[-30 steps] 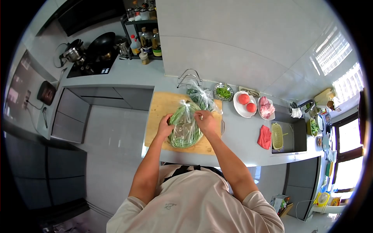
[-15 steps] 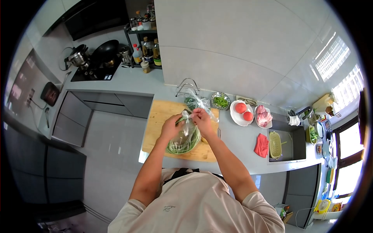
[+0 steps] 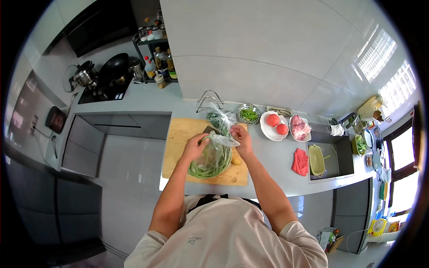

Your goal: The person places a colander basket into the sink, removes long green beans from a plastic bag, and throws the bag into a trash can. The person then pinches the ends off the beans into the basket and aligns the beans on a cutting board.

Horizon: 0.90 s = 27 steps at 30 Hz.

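A clear plastic bag of long green beans lies on the wooden cutting board. My left hand grips the left side of the bag's gathered top. At the right, my right hand has its fingers pinched on the bag's loose plastic end. Just behind the beans is a second clear bag with dark green vegetables. A yellowish piece of food shows beside the beans, under my right wrist. Part of a dark flat object is visible between the two bags.
Behind the board stands a metal rack. To the right are a bowl of chopped greens, a plate with tomatoes, a dish of meat, a red cloth and a sink with a green basket. A stove is far left.
Both hands moved up to the bag's top, and its knotted neck now looks looser and spread. The yellowish piece and dark object have come into clearer view. The camera view has shifted slightly.
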Tool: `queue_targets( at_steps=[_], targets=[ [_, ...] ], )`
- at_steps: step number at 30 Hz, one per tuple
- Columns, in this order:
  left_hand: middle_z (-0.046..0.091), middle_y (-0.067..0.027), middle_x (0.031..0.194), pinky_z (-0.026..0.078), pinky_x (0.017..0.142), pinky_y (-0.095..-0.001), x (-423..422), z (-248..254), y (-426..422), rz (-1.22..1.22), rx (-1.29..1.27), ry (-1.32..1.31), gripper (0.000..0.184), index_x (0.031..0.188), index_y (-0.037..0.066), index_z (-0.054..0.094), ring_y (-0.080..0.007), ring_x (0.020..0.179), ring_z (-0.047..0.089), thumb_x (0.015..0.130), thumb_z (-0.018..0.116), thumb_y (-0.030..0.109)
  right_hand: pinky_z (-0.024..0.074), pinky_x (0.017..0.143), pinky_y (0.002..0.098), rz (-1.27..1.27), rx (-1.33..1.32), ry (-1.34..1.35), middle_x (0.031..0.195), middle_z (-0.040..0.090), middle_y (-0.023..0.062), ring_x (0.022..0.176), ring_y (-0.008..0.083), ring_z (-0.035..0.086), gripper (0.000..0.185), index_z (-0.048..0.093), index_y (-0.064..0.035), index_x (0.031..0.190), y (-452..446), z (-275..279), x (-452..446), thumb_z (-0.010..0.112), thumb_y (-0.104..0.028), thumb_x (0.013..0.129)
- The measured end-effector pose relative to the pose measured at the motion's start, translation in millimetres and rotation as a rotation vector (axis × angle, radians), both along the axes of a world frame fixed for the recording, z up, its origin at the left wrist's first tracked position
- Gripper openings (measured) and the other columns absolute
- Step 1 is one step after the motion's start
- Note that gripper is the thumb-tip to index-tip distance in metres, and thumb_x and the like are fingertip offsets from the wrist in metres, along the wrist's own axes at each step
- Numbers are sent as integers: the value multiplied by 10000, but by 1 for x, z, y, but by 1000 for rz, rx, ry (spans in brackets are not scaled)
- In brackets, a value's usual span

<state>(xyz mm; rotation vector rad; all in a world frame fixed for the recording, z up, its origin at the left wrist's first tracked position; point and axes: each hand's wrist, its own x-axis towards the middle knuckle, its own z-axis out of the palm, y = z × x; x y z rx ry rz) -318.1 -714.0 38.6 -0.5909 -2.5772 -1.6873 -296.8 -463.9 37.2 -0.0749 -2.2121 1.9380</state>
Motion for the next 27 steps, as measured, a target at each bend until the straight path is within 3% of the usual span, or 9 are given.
queue_targets(
  at_steps=[3, 4, 7, 12, 15, 20, 23, 26, 27],
  targets=[
    [741, -134, 1092, 556, 841, -327, 6, 10, 2, -33, 69, 10, 342, 1291, 86, 667, -239, 940, 715, 972, 731, 191, 532, 907, 291, 192, 191, 128, 1082, 734, 70, 989, 133, 670, 303, 668, -23, 1261, -6, -2, 15, 716, -98, 971],
    [739, -137, 1092, 560, 842, -336, 10, 15, 3, -47, 89, -18, 356, 1300, 93, 656, -250, 949, 721, 965, 736, 183, 548, 870, 299, 150, 62, -38, 1062, 745, 76, 970, 145, 687, 314, 716, -30, 1199, -18, 6, 24, 785, -117, 905],
    [734, -134, 1067, 573, 818, -366, 9, 25, 8, -78, 45, 107, 343, 1279, 87, 634, -267, 941, 729, 960, 733, 165, 559, 813, 322, 169, 370, 176, 1028, 744, 86, 917, 158, 691, 300, 738, -29, 1135, -17, 19, 26, 820, -134, 866],
    [724, -105, 967, 553, 727, -370, 10, 28, 7, 35, -68, 197, 220, 1181, 74, 655, -234, 820, 699, 976, 704, 138, 551, 755, 307, 88, 347, 18, 936, 730, 55, 848, 130, 661, 171, 721, -33, 1045, -16, 35, 27, 778, -110, 904],
    [694, -57, 892, 519, 695, -331, 0, 9, -10, 178, 18, 112, 162, 1144, 69, 654, -161, 771, 640, 1004, 679, 148, 541, 724, 322, -73, 84, 18, 911, 700, 50, 787, 150, 661, 98, 707, -19, 984, 3, 16, 27, 746, -86, 925],
    [646, -9, 869, 489, 724, -283, -16, -2, -29, 245, 168, 21, 148, 1118, 59, 636, -101, 785, 562, 1046, 647, 188, 448, 731, 256, -115, -260, -152, 852, 594, -20, 770, 94, 520, 273, 634, -38, 1181, 49, -27, 21, 737, -148, 954],
    [662, -38, 939, 511, 748, -295, -13, 9, -14, 149, 213, 49, 185, 1168, 71, 645, -130, 817, 600, 1021, 673, 181, 441, 735, 253, 2, -61, -189, 877, 602, -36, 780, 77, 521, 223, 656, -25, 1166, 44, 11, 38, 701, -160, 994],
    [677, -68, 1025, 536, 775, -314, -3, 35, -6, 42, -64, 325, 193, 1151, 74, 686, -181, 869, 650, 976, 712, 150, 437, 733, 258, -38, 427, -179, 887, 641, -27, 785, 70, 540, 198, 697, -10, 1109, 36, 35, 47, 709, -161, 983],
    [679, -75, 1033, 539, 798, -320, -4, 31, -8, 106, -37, 236, 186, 1130, 73, 702, -200, 892, 659, 959, 725, 142, 443, 724, 260, -101, 202, -161, 890, 644, -30, 777, 76, 544, 202, 714, -2, 1087, 37, 27, 46, 716, -170, 976]
  ],
)
